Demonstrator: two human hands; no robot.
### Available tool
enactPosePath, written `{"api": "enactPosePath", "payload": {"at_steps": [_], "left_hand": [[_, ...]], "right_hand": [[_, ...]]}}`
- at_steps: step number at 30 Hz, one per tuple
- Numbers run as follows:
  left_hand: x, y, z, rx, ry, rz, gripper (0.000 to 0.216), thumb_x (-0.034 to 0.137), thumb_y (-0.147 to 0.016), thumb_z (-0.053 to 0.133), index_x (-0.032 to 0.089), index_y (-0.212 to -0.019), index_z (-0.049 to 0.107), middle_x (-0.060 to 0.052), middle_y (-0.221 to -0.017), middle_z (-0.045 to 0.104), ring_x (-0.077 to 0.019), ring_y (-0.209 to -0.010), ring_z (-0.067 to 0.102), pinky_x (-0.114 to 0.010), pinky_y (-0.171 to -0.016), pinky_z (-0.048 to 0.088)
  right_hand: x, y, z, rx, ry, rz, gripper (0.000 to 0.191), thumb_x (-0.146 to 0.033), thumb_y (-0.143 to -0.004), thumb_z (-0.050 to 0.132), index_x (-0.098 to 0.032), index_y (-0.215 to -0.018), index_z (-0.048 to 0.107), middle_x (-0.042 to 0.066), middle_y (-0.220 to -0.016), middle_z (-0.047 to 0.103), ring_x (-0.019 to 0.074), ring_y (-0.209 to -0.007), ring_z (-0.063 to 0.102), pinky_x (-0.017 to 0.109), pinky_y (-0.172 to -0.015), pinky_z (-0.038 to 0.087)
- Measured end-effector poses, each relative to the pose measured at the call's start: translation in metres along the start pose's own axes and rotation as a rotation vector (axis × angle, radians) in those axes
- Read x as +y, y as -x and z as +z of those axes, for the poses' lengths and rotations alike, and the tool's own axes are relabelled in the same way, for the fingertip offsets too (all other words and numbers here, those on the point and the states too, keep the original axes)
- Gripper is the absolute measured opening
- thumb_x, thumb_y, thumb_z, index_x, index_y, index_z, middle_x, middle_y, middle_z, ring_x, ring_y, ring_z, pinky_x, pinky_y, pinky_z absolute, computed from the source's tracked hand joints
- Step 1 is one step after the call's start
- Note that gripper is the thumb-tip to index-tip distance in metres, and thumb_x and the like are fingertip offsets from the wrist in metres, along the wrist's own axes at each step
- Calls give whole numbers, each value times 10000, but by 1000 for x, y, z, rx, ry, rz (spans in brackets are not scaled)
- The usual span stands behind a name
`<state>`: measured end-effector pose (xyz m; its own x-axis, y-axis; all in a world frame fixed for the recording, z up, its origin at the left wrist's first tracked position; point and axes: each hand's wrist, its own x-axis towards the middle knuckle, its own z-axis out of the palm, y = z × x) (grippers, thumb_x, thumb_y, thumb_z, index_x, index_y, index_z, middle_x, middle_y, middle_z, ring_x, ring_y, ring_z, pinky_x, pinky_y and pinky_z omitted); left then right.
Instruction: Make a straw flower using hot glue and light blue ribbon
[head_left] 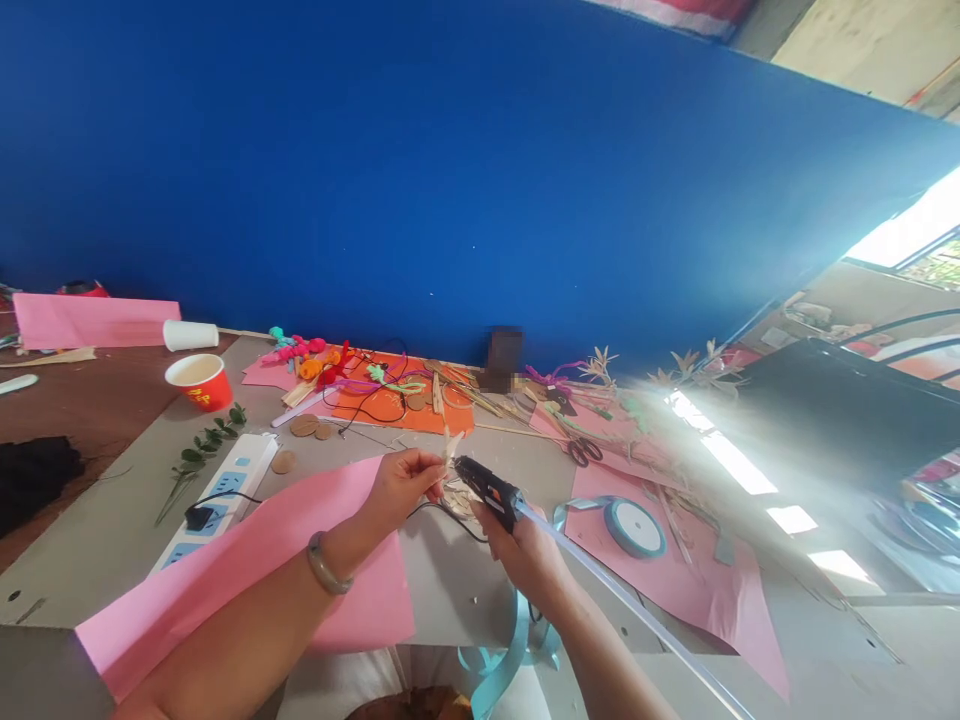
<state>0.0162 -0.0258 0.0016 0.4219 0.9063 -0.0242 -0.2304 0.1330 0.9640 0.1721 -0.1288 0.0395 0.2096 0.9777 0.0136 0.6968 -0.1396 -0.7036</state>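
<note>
We find a pale, thin craft piece [451,445] above the grey tabletop [442,590], pinched between thumb and fingers of the left hand [409,482]. The right hand [525,552] is wrapped around the grip of a black hot glue gun [491,488]; its nozzle points at the piece, though we cannot tell whether they touch. A long clear glue stick [600,570] extends from the gun's rear. We note a bangle [328,565] on the left wrist and a pink sheet [300,510] beneath that forearm. Right of the gun, a spool of blue ribbon [636,527] rests on pink paper [739,600]; scissors [585,452] lie beyond it. To the left we record a white power strip [238,468] with a black plug [199,517] inserted, a leafy sprig [201,450] beside it, and a red paper cup [202,385]. A blue partition [450,180] stands behind.
</note>
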Motion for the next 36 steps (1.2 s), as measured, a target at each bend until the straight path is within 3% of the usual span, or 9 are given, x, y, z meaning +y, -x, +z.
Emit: {"api": "enactPosePath", "payload": {"at_steps": [7,12,20,22,25,27,30,32,36], "left_hand": [[-3,-1,-2,-38,48,-23,267,381,-675,743,128,-691,658,-9,-517,626,-105,-473,567,-220,-494,500],[-2,-2,-3,-32,90,-43,270,382,-685,739,122,-706,671,-23,-568,654,-97,-485,573,-207,-484,489],[4,1,0,-8,143,-90,290,390,-652,763,123,-691,657,-34,-609,675,-91,-476,566,-209,-472,477],[3,1,0,-11,157,-96,283,384,-657,761,125,-693,653,-35,-610,677,-89,-473,564,-208,-470,472],[2,2,0,-31,168,-106,268,373,-670,755,127,-689,648,-35,-603,675,-89,-472,562,-207,-472,466],[1,3,1,-53,174,-111,261,366,-672,754,126,-685,650,-39,-607,675,-92,-477,564,-209,-476,464],[4,5,3,-64,171,-116,262,366,-664,760,125,-682,656,-36,-586,665,-95,-474,559,-214,-477,457],[6,5,4,-65,159,-119,269,373,-661,760,125,-680,658,-30,-563,652,-97,-466,552,-220,-478,457],[8,6,5,-83,154,-116,276,380,-668,757,123,-686,658,-16,-526,628,-98,-454,544,-224,-481,461]], "right_hand": [[31,-23,-11,147,254,83,334,-521,-876,424,-211,-842,547,11,-579,586,189,-538,564,258,-511,352],[70,-43,-32,142,581,196,200,-297,-853,493,-212,-1032,467,66,-832,660,231,-734,632,261,-541,297],[117,-57,-51,42,653,196,328,-194,-787,531,-174,-1104,448,104,-961,639,242,-856,607,285,-641,352],[120,-56,-56,43,703,166,423,-206,-754,583,-151,-1155,458,142,-1046,619,277,-935,588,320,-708,375],[105,-48,-55,155,759,91,609,-139,-674,636,-154,-1258,461,178,-1174,570,344,-1091,517,428,-850,366],[82,-40,-47,231,595,-59,516,-159,-724,601,-184,-1232,515,154,-1211,565,327,-1145,488,455,-919,351],[39,-29,-27,89,111,-212,225,-292,-838,542,-183,-998,655,105,-1012,668,248,-974,600,384,-870,429],[17,-26,-12,-10,-153,-186,231,-330,-856,539,-178,-943,689,88,-958,698,221,-913,631,354,-840,458],[-2,-30,11,-15,-412,-105,281,-392,-841,571,-180,-960,714,78,-927,721,211,-860,651,346,-808,476]]}}
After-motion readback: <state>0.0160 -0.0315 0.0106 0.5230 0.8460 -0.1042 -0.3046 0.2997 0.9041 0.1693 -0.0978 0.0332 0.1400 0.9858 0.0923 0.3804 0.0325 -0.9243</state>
